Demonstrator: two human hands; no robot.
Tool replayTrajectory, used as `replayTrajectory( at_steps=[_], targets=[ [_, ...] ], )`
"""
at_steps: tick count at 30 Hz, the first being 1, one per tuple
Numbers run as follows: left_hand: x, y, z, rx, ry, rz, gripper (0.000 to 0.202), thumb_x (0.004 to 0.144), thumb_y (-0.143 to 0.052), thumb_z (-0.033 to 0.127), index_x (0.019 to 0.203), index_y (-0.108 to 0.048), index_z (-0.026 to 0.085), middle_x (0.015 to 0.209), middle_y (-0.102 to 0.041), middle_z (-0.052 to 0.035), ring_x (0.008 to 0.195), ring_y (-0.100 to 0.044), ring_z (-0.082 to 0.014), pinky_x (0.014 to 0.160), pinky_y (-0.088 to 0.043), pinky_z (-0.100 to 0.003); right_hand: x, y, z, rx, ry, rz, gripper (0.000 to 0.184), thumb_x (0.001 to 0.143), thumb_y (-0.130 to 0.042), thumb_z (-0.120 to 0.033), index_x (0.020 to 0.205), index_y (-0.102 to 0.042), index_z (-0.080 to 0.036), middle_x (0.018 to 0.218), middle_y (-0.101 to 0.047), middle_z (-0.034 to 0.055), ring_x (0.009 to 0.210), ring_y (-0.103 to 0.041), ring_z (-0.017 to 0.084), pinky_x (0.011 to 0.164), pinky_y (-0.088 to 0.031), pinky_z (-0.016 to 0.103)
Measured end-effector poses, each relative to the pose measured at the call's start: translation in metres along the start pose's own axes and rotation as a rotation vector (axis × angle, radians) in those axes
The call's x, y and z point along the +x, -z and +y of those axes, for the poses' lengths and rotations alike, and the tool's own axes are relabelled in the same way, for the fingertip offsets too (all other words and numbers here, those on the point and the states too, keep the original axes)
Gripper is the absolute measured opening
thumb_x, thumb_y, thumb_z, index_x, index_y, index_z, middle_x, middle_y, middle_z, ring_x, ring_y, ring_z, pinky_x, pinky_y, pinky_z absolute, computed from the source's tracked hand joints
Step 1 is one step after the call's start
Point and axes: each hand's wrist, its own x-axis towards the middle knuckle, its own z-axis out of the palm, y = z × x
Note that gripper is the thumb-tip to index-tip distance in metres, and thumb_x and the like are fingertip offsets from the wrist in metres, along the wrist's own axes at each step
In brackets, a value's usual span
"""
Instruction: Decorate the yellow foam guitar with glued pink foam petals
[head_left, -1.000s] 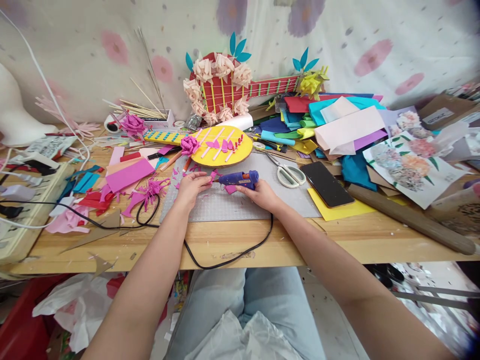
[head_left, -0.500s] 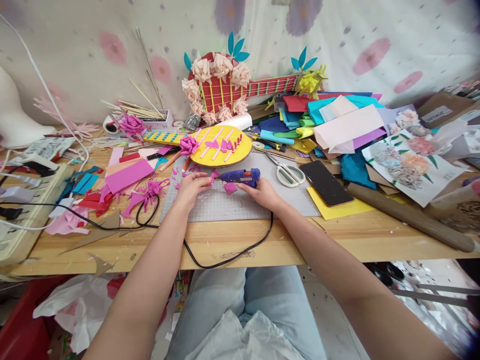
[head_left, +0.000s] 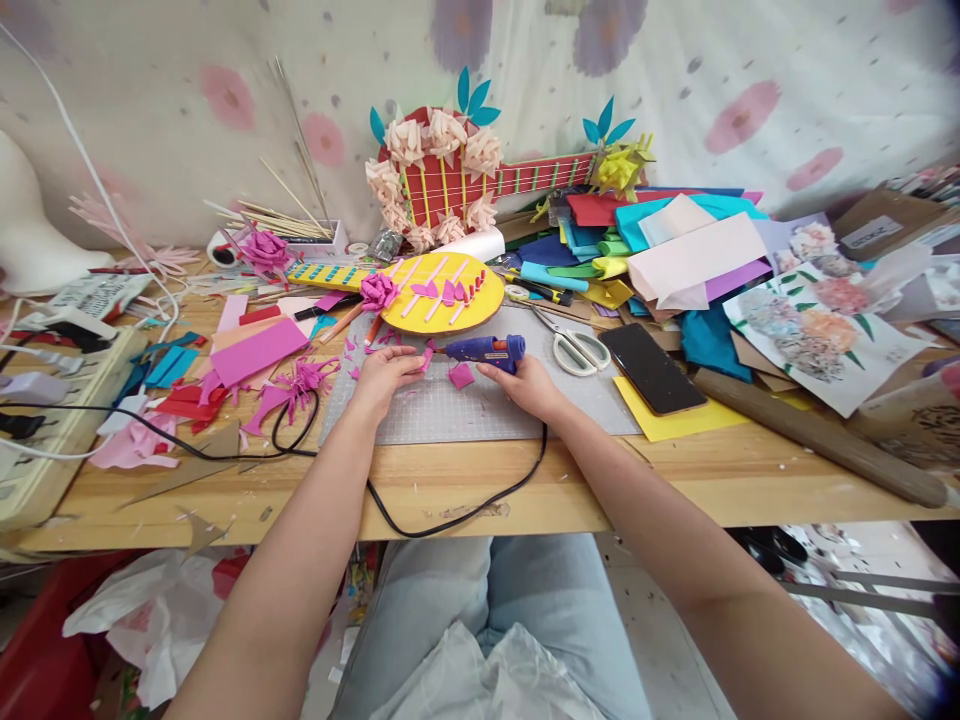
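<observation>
My right hand grips a blue glue gun lying over the grey cutting mat, nozzle pointing left. My left hand rests on the mat with fingers pinched on a small pink foam piece right at the nozzle tip. Another pink foam scrap lies between my hands. Just beyond stands a yellow foam guitar with pink decorations.
Scissors and a black phone lie right of the mat. A pile of coloured foam sheets fills the back right. The gun's black cord loops over the table edge. A red decorated guitar leans on the wall.
The glue gun and my right hand have shifted slightly right and back, uncovering the pink scrap on the mat. My left hand has stayed in place.
</observation>
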Motion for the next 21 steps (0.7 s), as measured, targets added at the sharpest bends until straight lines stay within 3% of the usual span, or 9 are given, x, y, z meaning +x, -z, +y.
replayTrajectory(
  at_steps=[4,10,21],
  targets=[
    [0.0007,0.0005,-0.0008,0.005,0.005,-0.001,0.022,0.056,-0.071,0.008,0.075,-0.059,0.011,0.066,-0.064,-0.0032,0.061,-0.061,-0.0117,0.070,-0.054,-0.031,-0.0004,0.0044,0.0008,0.011,-0.015,0.011,0.043,0.070,-0.059,-0.060,0.081,-0.063,-0.019,0.057,-0.056,0.0015,0.058,-0.053,0.017,0.050,-0.042,0.028],
    [0.0040,0.0011,-0.0027,-0.001,-0.002,0.015,0.022,0.057,-0.070,0.007,0.075,-0.058,0.012,0.065,-0.063,-0.0024,0.060,-0.061,-0.0114,0.071,-0.054,-0.033,-0.0044,0.0070,0.0017,0.056,0.013,-0.116,0.043,0.070,-0.059,-0.062,0.083,-0.062,-0.021,0.046,-0.042,-0.0044,0.043,-0.039,0.011,0.042,-0.033,0.025],
    [0.0021,0.0004,-0.0016,-0.003,0.001,0.013,0.024,0.056,-0.073,0.009,0.074,-0.057,0.012,0.065,-0.063,-0.0019,0.057,-0.060,-0.0109,0.069,-0.054,-0.031,-0.0035,-0.0003,-0.0041,0.017,0.040,-0.132,0.041,0.072,-0.059,-0.057,0.087,-0.063,-0.019,0.049,-0.042,-0.0045,0.050,-0.044,0.013,0.051,-0.038,0.027]
  ],
)
